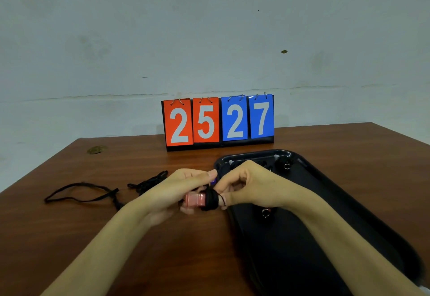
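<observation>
From my remote seat I see both hands meeting just above the wooden table (pixel 116 237), near its middle; the left hand (pixel 179 186) is curled around a small pink cylinder (pixel 194 199), gripping it sideways with the thumb stretched over the top towards the other hand; a thick wad of black cord (pixel 210 199) sits around the cylinder's right end, and I cannot tell how it is fastened there; the right hand (pixel 246 184) has its fingers bent in close, pinching the black cord at that end, with a thin strand lying across one fingertip; a small purple bit shows between the two thumbs, too hidden for me to tell what it is; under the right wrist lies a black tray (pixel 302 249), reaching from the scoreboard side down to the near right corner of my view; inside it I make out a small metal ring (pixel 287 166) near the far rim and a second ring (pixel 265 212) just below the right hand; to the left of the hands, on the bare wood, a black lanyard (pixel 114 193) lies in a loose loop, and a second lanyard (pixel 149 181) lies bunched just beside the left hand; at the far edge a flip scoreboard (pixel 218 121) stands upright against the wall, two red cards reading 25 and two blue cards reading 27.
</observation>
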`<control>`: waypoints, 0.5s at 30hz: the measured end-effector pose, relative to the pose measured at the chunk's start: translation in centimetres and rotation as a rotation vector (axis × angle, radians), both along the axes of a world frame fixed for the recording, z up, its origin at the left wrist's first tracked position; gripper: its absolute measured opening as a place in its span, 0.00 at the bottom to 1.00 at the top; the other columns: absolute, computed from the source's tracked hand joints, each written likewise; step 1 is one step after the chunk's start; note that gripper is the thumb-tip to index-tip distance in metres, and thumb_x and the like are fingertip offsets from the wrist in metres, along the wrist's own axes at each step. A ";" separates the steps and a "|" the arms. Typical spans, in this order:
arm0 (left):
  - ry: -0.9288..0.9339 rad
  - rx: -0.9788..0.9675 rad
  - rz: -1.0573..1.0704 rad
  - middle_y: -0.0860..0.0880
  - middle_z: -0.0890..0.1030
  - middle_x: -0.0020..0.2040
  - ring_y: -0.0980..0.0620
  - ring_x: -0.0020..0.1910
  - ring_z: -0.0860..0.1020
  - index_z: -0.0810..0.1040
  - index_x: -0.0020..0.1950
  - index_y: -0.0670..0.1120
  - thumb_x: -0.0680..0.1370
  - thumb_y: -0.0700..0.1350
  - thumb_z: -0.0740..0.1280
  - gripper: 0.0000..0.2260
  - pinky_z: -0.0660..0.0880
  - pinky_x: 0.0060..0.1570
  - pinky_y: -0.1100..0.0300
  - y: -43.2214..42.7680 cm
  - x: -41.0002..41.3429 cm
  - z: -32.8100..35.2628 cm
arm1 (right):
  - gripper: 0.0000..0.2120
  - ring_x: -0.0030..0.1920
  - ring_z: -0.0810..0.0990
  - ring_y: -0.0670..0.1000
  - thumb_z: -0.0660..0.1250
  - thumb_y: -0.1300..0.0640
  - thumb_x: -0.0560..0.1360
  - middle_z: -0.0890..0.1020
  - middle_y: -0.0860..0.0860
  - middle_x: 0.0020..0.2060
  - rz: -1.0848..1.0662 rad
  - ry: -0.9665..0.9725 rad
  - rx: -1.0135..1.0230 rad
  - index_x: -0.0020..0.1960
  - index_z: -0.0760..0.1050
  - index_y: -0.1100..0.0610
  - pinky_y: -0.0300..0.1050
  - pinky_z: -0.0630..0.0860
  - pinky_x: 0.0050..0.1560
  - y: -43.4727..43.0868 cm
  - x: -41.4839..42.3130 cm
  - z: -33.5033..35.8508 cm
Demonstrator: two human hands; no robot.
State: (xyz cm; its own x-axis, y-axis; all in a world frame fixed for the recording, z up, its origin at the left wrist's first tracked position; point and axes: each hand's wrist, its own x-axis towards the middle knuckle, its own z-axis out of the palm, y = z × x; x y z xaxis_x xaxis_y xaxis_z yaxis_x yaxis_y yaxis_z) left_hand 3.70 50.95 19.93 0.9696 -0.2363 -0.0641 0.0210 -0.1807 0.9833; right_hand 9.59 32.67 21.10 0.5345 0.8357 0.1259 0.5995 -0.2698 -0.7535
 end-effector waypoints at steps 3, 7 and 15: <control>0.046 -0.173 0.019 0.47 0.67 0.28 0.55 0.22 0.63 0.79 0.33 0.49 0.75 0.53 0.63 0.14 0.59 0.25 0.64 -0.2 0.1 -0.1 | 0.10 0.43 0.81 0.45 0.69 0.62 0.73 0.83 0.46 0.37 -0.035 0.076 0.097 0.41 0.81 0.47 0.41 0.76 0.52 -0.2 0.1 0.2; 0.021 -0.247 0.136 0.49 0.64 0.24 0.55 0.22 0.61 0.73 0.36 0.44 0.78 0.50 0.59 0.15 0.58 0.24 0.63 -0.3 0.6 -0.6 | 0.05 0.40 0.81 0.39 0.69 0.60 0.73 0.83 0.46 0.35 -0.194 0.252 0.231 0.42 0.82 0.51 0.31 0.73 0.47 -0.3 0.2 0.1; -0.163 -0.222 0.445 0.43 0.82 0.34 0.53 0.25 0.74 0.74 0.51 0.39 0.78 0.37 0.64 0.04 0.72 0.24 0.62 -1.4 1.2 -2.0 | 0.06 0.40 0.76 0.40 0.69 0.61 0.73 0.82 0.44 0.35 -0.528 0.326 0.248 0.38 0.82 0.56 0.36 0.68 0.44 0.5 0.6 -0.9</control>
